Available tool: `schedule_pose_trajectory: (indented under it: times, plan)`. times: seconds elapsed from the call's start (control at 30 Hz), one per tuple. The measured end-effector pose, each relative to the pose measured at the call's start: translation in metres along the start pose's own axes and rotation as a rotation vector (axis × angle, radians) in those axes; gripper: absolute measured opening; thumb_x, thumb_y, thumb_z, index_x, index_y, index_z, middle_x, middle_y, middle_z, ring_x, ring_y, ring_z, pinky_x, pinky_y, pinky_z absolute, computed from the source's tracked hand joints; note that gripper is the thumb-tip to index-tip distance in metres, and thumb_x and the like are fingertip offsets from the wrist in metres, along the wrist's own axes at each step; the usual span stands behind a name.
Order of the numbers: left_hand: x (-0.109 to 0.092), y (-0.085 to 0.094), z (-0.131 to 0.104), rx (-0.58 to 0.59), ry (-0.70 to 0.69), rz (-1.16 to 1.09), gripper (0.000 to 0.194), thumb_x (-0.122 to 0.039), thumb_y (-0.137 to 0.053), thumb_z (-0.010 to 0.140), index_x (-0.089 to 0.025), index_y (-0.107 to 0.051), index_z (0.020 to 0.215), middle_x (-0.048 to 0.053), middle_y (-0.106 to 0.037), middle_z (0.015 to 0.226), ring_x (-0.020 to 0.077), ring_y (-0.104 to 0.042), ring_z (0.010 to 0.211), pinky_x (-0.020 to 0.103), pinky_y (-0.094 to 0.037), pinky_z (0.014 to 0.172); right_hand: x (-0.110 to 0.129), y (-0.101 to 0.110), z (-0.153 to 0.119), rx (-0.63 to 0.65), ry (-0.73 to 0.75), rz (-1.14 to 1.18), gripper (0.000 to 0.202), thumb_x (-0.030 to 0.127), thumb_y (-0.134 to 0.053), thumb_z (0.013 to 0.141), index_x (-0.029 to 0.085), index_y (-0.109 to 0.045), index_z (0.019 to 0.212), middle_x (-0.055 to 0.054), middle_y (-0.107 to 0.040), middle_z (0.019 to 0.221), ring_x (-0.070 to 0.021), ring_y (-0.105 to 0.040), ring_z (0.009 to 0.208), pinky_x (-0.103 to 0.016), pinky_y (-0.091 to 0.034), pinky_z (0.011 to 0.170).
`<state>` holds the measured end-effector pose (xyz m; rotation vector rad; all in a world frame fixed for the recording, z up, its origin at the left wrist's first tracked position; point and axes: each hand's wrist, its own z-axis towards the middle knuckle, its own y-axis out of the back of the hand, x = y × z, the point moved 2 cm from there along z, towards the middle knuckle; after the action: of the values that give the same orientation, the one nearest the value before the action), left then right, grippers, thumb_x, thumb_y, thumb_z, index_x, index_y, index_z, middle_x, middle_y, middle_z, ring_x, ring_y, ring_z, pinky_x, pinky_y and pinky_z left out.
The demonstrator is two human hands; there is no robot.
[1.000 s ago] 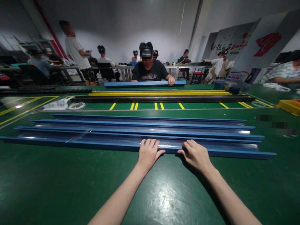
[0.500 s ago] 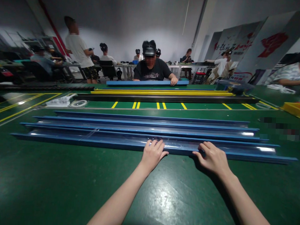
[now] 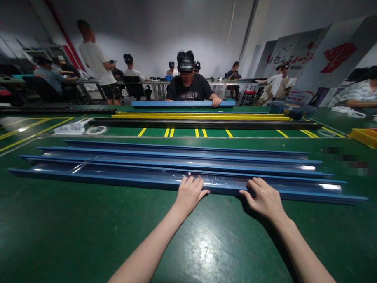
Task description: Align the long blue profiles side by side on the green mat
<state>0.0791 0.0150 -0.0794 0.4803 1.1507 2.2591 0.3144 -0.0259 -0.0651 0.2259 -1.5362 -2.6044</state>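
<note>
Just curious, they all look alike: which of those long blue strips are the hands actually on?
The nearest long blue plastic strip: the left hand and right hand rest on its near edge; the other blue strips lie untouched behind.

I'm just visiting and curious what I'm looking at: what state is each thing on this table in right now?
Left hand: fingers resting on the nearest blue strip, no closed grip.
Right hand: fingers resting on the same strip.
Nearest blue strip: lying flat, under a glossy clear film.
Other blue strips: flat, side by side behind it.
Yellow strips: flat, farther back.
Green table: bare here.
</note>
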Motion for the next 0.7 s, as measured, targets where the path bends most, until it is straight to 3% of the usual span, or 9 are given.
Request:
schedule_pose_trajectory:
  times: [0.23, 0.7]
  plan:
    - [0.0005, 0.0028, 0.0018, 0.038, 0.013, -0.019, 0.029, -0.046, -0.05, 0.077, -0.018, -0.053, 0.074, 0.002, -0.06, 0.069, 0.017, -0.051, 0.067, 0.03, -0.032, 0.061, -0.0003, 0.0007, 0.0005, -0.003, 0.008, 0.03, 0.031, 0.045, -0.04, 0.08, 0.019, -0.049, 0.067, -0.004, -0.051, 0.069, -0.0147, -0.047, 0.067, -0.024, -0.03, 0.055]
    - [0.0012, 0.0016, -0.0006, -0.003, 0.006, -0.001, 0.03, -0.044, -0.044, 0.081, -0.016, -0.052, 0.074, 0.001, -0.055, 0.068, 0.0157, -0.049, 0.065, 0.029, -0.031, 0.06, 0.0001, 0.0028, 0.0017, 0.022, 0.012, 0.057, 0.03, 0.044, -0.041, 0.08, 0.019, -0.048, 0.067, -0.004, -0.051, 0.069, -0.0147, -0.046, 0.068, -0.024, -0.031, 0.057]
